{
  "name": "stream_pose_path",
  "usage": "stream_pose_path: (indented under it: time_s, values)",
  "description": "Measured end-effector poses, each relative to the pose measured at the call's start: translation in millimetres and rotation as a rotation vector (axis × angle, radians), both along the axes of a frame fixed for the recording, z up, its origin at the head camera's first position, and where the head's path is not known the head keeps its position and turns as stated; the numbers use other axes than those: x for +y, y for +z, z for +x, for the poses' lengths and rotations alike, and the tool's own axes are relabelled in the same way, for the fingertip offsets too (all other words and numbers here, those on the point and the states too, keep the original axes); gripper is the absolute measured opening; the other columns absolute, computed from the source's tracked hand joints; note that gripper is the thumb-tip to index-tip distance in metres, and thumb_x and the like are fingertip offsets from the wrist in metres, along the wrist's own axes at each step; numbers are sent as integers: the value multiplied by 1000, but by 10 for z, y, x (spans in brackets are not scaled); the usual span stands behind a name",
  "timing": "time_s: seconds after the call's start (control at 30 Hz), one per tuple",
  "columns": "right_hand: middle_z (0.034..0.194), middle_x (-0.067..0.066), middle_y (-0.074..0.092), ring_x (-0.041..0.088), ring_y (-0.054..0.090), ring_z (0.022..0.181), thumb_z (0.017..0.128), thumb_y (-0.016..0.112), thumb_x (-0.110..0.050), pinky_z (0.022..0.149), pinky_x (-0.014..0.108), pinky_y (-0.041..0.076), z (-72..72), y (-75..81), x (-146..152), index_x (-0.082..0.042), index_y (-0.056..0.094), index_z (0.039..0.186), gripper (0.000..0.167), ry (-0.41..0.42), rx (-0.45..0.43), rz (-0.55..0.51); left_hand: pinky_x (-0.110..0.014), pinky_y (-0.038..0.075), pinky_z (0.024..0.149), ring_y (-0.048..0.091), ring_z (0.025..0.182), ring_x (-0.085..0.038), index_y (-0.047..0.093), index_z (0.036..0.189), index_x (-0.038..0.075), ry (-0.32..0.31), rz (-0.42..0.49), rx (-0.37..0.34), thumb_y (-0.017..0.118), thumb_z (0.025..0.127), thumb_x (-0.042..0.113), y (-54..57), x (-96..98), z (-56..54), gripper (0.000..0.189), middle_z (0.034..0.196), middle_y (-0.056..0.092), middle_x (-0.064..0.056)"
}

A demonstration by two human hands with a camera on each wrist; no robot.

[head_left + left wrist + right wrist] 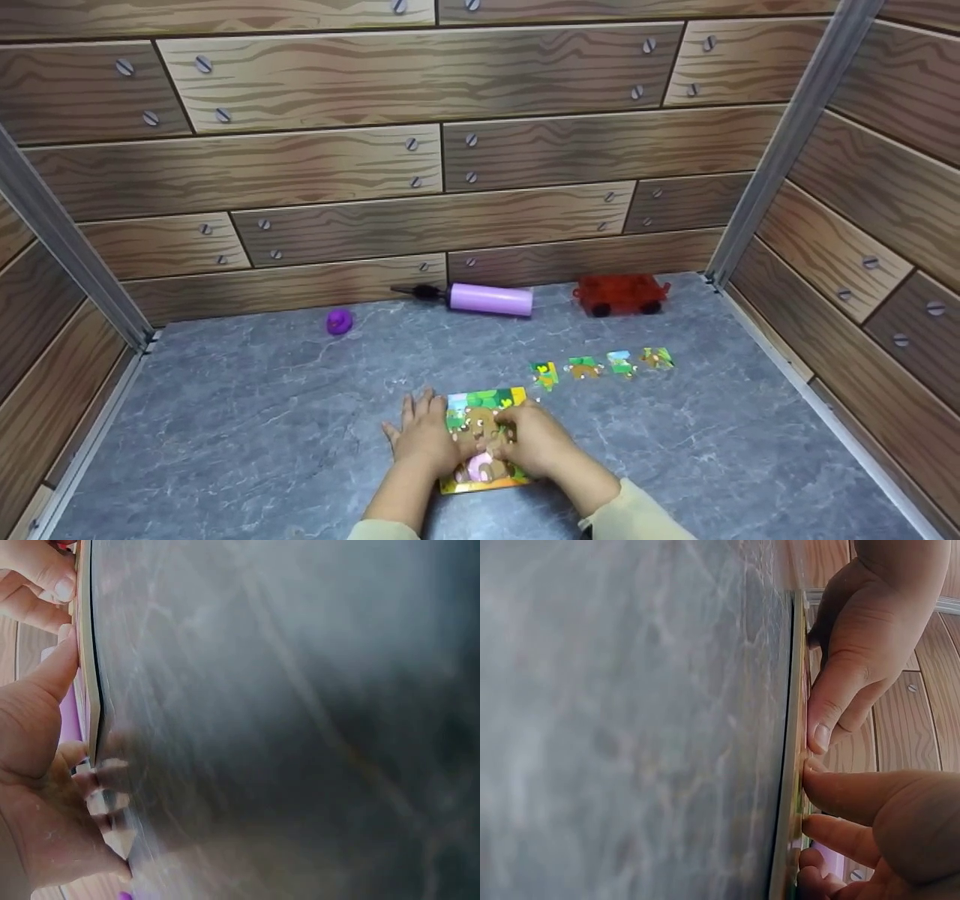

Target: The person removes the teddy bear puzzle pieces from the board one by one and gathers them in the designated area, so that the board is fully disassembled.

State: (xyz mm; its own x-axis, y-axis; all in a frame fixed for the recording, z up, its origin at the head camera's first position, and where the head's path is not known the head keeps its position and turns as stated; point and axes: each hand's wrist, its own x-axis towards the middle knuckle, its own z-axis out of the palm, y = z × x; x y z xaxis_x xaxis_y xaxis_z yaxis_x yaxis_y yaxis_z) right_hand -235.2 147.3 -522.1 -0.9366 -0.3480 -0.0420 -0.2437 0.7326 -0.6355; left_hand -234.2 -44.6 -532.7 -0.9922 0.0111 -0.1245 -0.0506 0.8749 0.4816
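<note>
While my left hand (pixel 426 439) lies flat with straight fingers on the puzzle board (pixel 484 439), my right hand (pixel 534 444) presses its fingertips onto it. It rests on the grey floor (pixel 240 420), four loose pieces (pixel 600 366) nearby.

We take the puzzle board (pixel 484 439) as landmark; it lies on the worktop (pixel 247 420). Both hands rest on it, left hand (pixel 424 439) beside right hand (pixel 536 442). Four loose pieces (pixel 600 366) lie behind-right of it. Pump (pixel 487 298), toy car (pixel 621 294) and small toy (pixel 339 321) lie farther behind, by the wall.
</note>
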Motion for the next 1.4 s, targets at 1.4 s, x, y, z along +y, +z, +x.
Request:
stream_pose_path:
  time_s: [1.4]
  values:
    - [94, 2, 55, 17, 53, 83, 75, 91, -6, 73, 37, 50, 74, -43, -36, -1, 76, 118, 47, -54, 108, -11, -83, 0, 117, 13, 159, -50, 53, 154, 5, -54, 161, -16, 90, 81, 35, 95, -163, 37, 88, 170, 33, -19]
